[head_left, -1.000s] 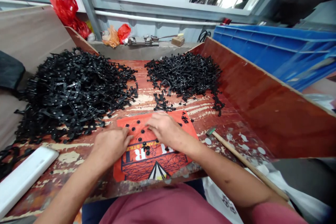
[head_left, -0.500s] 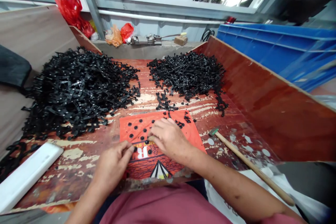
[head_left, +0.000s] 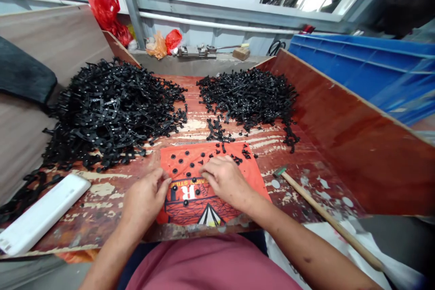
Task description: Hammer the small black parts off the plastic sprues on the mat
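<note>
Left hand [head_left: 144, 194]'s been pulled back, so more black discs [head_left: 186, 202] are exposed on the red cloth [head_left: 256, 179] near the bench [head_left: 102, 210]'s front edge; can't be told if anything's in its grip or the right hand [head_left: 228, 179]'s.

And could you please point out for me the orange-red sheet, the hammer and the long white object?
Orange-red sheet [head_left: 252, 178]: head view, a bare part near its right edge.
Hammer [head_left: 325, 215]: head view, on its wooden handle.
Long white object [head_left: 45, 215]: head view, on the middle of its top.
</note>
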A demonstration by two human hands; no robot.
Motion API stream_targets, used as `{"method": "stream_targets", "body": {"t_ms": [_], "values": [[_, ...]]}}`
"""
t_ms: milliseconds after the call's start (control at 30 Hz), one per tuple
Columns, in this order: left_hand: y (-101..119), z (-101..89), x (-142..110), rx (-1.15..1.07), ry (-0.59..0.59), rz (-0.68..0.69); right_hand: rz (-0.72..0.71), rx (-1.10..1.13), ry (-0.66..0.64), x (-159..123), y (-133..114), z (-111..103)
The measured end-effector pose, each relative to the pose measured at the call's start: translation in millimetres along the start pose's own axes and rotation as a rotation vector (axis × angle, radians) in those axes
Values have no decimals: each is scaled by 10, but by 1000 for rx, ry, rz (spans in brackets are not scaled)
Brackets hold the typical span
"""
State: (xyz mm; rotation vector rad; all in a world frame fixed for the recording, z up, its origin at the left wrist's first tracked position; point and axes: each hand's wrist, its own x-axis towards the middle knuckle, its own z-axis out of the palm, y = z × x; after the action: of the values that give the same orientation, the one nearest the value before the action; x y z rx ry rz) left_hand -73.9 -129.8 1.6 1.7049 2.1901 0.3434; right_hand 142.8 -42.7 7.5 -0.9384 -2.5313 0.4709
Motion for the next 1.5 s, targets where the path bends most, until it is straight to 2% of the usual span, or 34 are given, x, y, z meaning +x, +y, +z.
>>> {"method": "stream_targets", "body": {"t_ms": [133, 333, 433, 500, 600, 700, 833, 900, 1000, 1067, 1133, 1167, 1233, 1300, 1367, 1500], "values": [[133, -24, -98, -118, 0, 131, -64, -71, -71, 50, -56, 104], [122, -18, -247, -257, 87, 126, -149, -53, -68, 44, -210, 248], [99, -13, -251, -245, 107, 123, -175, -61, -80, 56, -180, 224], [113, -19, -220, -203, 97, 155, -111, -26, -33, 73, -63, 122], [207, -54, -90, -42, 98, 222, 51, -49, 70, 107, 207, -95], [411, -74, 173, 170, 93, 302, 75, -88, 55, 187, 415, -202], [741, 48, 587, 290, 43, 369, 40, -133, -15, 418, 483, -99], [854, 160, 707, 319, 30, 373, 7, -160, -72, 546, 491, -27], [896, 260, 725, 333, 23, 378, -50, -194, -163, 654, 520, 29], [827, 215, 675, 333, 30, 381, -93, -206, -207, 645, 532, 39], [690, 74, 631, 256, 82, 336, -133, -218, -226, 591, 522, 46], [607, -18, 620, 144, 130, 281, -144, -225, -225, 561, 512, 52], [447, -202, 620, -241, 176, 167, -147, -240, -213, 527, 493, 70], [343, -336, 633, -666, 134, 57, -120, -248, -194, 558, 488, 88], [318, -388, 646, -926, 84, -4, -80, -246, -166, 651, 497, 102], [395, -293, 698, -983, 95, 5, -24, -235, -140, 852, 512, 116]]}}
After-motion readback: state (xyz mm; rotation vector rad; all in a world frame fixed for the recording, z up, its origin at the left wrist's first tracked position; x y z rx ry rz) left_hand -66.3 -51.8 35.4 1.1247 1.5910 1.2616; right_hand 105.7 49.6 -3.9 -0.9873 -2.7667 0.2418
